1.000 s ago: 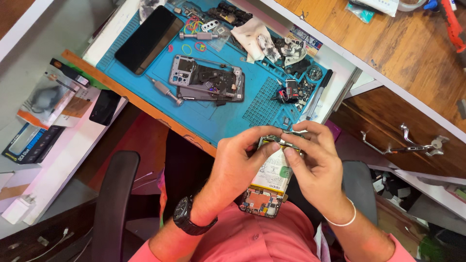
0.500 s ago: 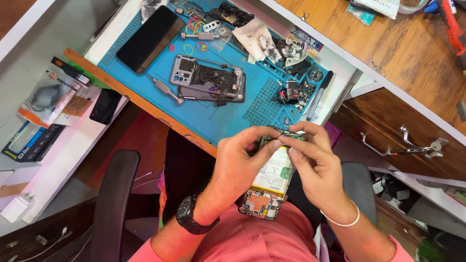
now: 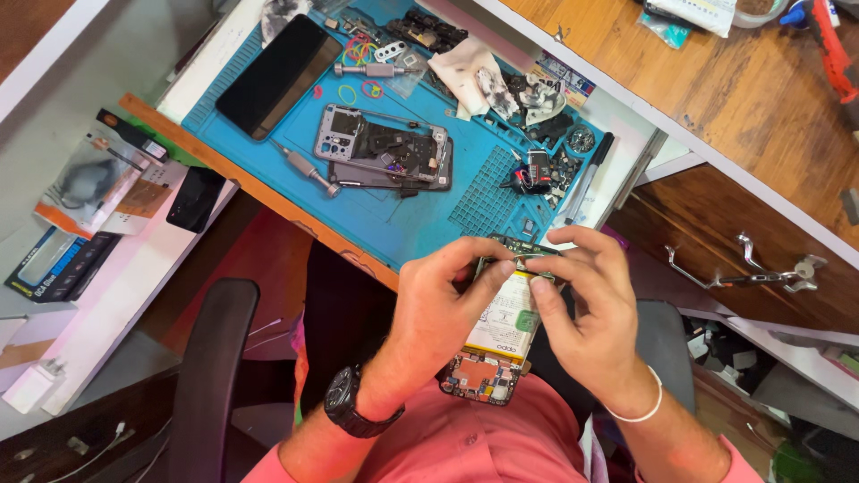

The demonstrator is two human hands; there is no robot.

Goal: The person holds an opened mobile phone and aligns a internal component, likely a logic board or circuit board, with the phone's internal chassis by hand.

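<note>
Both hands, left hand [image 3: 443, 304] & right hand [image 3: 586, 313], pinch-closed on opened phone [image 3: 501, 344] over lap, blue mat [image 3: 403, 210] at 11 o'clock. Risk: fingertip slip could tear a small part or drop phone.

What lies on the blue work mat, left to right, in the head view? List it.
Black slab phone → grey metal screwdriver → grey opened phone frame → stained white cloth → black pen at the mat's right edge.
</note>
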